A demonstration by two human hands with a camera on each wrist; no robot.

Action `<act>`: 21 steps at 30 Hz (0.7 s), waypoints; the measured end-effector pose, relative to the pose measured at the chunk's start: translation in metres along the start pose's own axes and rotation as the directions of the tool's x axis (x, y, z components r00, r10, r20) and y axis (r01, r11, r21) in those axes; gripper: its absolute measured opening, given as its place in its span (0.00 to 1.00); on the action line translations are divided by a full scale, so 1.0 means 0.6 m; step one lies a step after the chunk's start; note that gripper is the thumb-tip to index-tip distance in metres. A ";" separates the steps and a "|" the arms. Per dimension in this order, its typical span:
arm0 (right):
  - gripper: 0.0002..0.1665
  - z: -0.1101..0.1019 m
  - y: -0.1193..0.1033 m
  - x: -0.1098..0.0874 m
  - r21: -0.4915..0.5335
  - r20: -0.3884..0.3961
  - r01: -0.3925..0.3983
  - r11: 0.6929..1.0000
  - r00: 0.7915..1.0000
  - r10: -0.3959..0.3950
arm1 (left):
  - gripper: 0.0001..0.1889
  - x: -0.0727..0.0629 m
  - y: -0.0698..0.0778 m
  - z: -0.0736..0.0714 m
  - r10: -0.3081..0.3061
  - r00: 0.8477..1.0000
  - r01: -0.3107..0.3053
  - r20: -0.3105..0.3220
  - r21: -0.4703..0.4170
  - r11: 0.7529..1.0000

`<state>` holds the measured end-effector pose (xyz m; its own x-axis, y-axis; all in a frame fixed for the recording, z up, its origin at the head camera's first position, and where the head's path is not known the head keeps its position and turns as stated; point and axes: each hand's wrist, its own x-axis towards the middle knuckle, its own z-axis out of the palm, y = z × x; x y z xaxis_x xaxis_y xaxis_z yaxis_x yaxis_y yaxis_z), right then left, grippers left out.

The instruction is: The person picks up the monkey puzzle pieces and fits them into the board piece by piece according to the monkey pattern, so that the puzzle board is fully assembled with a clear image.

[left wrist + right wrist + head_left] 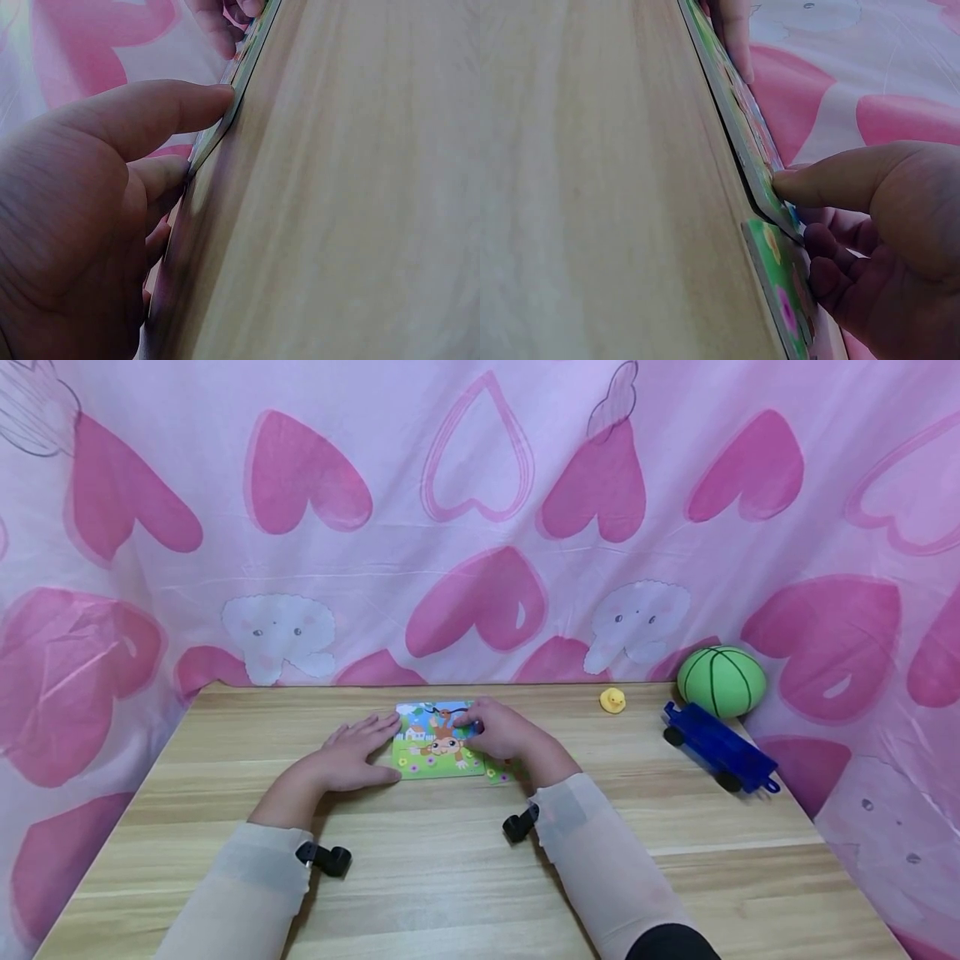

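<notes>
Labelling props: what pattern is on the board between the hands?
The board has a monkey, blue above and green below; clearest in head view.

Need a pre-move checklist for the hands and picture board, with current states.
1. Left hand touching left edge of flat, rectangular monkey-picture board: ok.
2. Right hand touching board near its right edge: ok.
3. Right-hand grip firm: cannot tell.
4. Flat green flower-printed panel uncovered: not ok, right hand hides part in the head view.
5. Small yellow duck, blue black-wheeled toy wagon and green black-lined ball clear of both hands: ok.
</notes>
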<state>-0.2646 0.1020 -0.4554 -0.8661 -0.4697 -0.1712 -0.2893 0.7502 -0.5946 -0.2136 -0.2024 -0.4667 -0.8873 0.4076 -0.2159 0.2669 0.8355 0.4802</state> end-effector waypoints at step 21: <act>0.25 -0.054 0.035 -0.063 0.099 -0.002 0.022 0.995 1.000 -0.022 | 0.51 -0.003 0.001 0.000 0.002 1.000 -0.002 -0.007 -0.003 1.000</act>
<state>-0.2509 0.1506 -0.4357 -0.8607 -0.4846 -0.1564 -0.2664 0.6902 -0.6728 -0.2119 -0.2024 -0.4659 -0.8894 0.4066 -0.2090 0.2675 0.8335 0.4835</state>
